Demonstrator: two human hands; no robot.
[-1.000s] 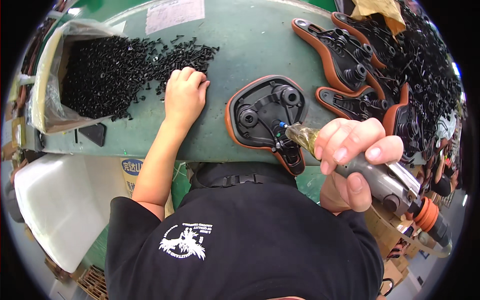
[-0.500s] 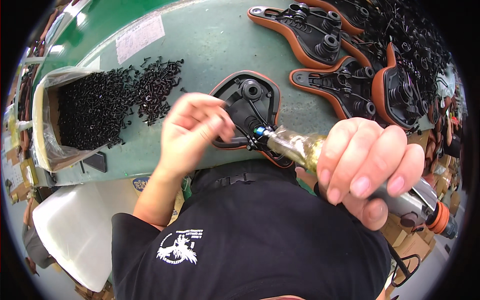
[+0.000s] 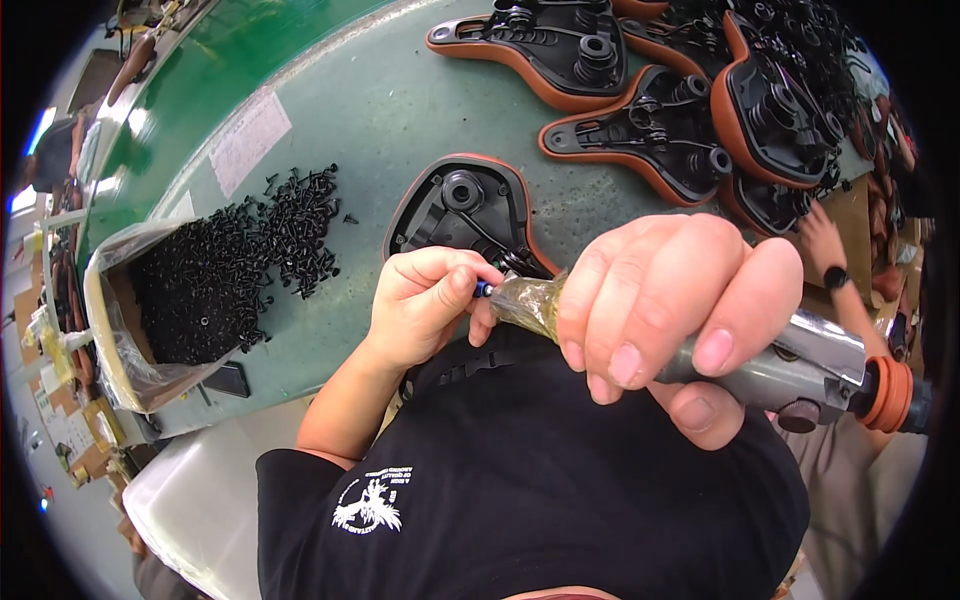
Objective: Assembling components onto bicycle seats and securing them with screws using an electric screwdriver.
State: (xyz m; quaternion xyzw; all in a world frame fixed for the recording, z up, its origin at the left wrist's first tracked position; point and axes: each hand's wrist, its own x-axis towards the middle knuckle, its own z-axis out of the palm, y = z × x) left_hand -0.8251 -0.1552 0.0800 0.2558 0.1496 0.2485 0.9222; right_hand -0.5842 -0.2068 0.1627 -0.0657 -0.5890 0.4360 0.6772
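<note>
Your right hand (image 3: 670, 300) grips the power screwdriver (image 3: 780, 365), fingers wrapped tight | your left hand (image 3: 425, 300) pinches a small screw at the driver's tip, fingers narrow | saddle (image 3: 455, 205) lies underside up on the green worktop (image 3: 400, 110), just beyond | screw pile (image 3: 290, 225) left.

Hands (image 3: 560, 310) on screwdriver (image 3: 770, 365) tip

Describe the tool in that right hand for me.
The driver is a metal-grey power tool with an orange collar at its rear and yellowish clear wrap around its nose. It lies nearly level, tip pointing left. The right hand wraps its body; the left hand pinches at the bluish tip, just above the saddle.
</note>
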